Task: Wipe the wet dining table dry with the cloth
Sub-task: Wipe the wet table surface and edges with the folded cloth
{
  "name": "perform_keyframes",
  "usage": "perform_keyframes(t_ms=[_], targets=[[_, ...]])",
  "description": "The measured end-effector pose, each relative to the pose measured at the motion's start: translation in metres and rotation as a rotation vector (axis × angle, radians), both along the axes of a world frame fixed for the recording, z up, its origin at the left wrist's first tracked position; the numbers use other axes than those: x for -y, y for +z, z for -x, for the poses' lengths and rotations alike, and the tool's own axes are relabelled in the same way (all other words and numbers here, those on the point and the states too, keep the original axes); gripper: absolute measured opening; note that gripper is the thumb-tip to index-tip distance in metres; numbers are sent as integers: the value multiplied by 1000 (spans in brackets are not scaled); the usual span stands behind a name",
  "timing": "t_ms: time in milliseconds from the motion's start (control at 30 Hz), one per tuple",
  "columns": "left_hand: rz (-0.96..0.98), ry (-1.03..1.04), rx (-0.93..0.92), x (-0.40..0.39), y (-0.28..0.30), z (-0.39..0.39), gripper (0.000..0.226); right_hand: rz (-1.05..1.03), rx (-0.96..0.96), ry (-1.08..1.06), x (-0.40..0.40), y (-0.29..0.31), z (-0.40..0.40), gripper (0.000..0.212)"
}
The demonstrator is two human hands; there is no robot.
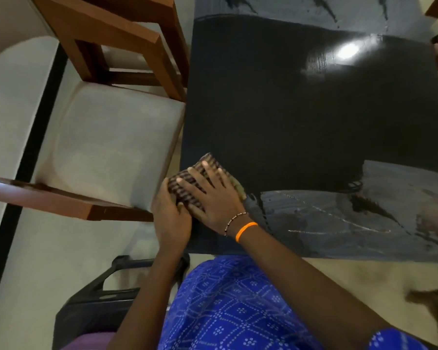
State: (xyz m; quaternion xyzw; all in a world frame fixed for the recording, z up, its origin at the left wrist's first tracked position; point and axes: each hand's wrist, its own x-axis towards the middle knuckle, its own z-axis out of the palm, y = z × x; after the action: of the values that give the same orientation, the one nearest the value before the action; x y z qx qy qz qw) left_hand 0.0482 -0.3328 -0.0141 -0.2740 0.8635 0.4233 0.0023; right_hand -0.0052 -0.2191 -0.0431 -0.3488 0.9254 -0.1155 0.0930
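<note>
Head view: a person stands at the near left corner of a dark dining table [301, 117], both hands on a striped cloth [187, 184] in the lower middle of the frame.
Cloth: it lies bunched at the left edge of the table, partly over the edge, with a pale corner that shows to the right of the hands.
Right hand [213, 195]: it lies flat on the cloth, fingers straight and spread, and presses down; the wrist carries an orange band [245, 229] and a bead bracelet.
Left hand [171, 213]: it holds the cloth from the table's edge, fingers curled round the near end of the bundle.
Table surface: the middle looks dark and even; the lower right and the top of the frame show grey streaks and dark patches, which I judge to be water.
Step in hand: gather the cloth at the edge and press it for a stroke.
How to do it well: keep the palm flat, keep the cloth under the whole hand, and move in long overlapping passes toward the streaked lower right.
Risk: a bunched cloth may only push the water; better to open it to a drier face.
Beside: a wooden chair [106, 137] with a pale seat stands just left of the table.
</note>
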Motion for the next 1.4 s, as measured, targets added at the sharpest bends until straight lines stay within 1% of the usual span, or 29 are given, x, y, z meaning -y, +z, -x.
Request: perform_keyframes(t_ms=[33, 100, 200, 267, 333, 367, 433, 500, 533, 567, 633, 733, 800, 867, 933, 1000, 1067, 1200, 1267, 1333, 1400], targets=[[75, -35, -18, -8, 2, 0, 55, 1, -9, -17, -16, 0, 2, 60], [144, -146, -77, -27, 7, 3, 59, -18, -24, -103, -56, -2, 7, 61], [135, -391, -139, -60, 11, 18, 54, -93, -38, -320, -133, -1, 16, 62], [123, -527, -170, -79, 11, 30, 50, -157, -12, -476, -190, 1, 20, 64], [107, -621, -196, -96, 10, 40, 48, -212, 18, -651, -246, 2, 22, 68], [94, -654, -200, -102, 10, 44, 48, -207, 45, -763, -269, 4, 21, 69], [71, -688, -205, -111, 8, 49, 48, -158, 98, -993, -293, 6, 23, 69], [54, -706, -215, -118, 7, 52, 48, -136, 102, -1177, -289, 3, 29, 66], [45, -703, -218, -119, 7, 54, 48, -149, 88, -1232, -278, 2, 33, 67], [40, -690, -215, -119, 6, 56, 47, -164, 76, -1252, -263, 1, 38, 68], [48, -661, -205, -121, 5, 60, 47, -168, 68, -1188, -227, -1, 47, 67], [94, -654, -195, -125, 5, 65, 46, -95, 63, -974, -167, -4, 51, 61], [131, -661, -189, -129, 7, 67, 45, -72, 51, -761, -144, -5, 48, 56], [169, -664, -186, -137, 8, 69, 43, -72, 29, -585, -154, -6, 48, 53], [190, -657, -175, -151, 8, 69, 43, -56, -5, -504, -186, -6, 50, 51], [178, -644, -164, -175, 9, 68, 44, -45, -33, -510, -227, -5, 52, 52], [155, -656, -162, -206, 12, 68, 45, -48, -41, -583, -275, -4, 55, 54], [147, -786, -155, -286, 16, 73, 47, -97, -42, -828, -395, -3, 50, 54], [193, -856, -133, -320, 14, 79, 51, -106, -21, -948, -441, -2, 49, 53], [261, -903, -127, -349, 10, 85, 55, -135, 3, -984, -468, -2, 53, 54], [308, -913, -133, -370, 7, 92, 56, -150, 18, -964, -478, -1, 65, 54]])
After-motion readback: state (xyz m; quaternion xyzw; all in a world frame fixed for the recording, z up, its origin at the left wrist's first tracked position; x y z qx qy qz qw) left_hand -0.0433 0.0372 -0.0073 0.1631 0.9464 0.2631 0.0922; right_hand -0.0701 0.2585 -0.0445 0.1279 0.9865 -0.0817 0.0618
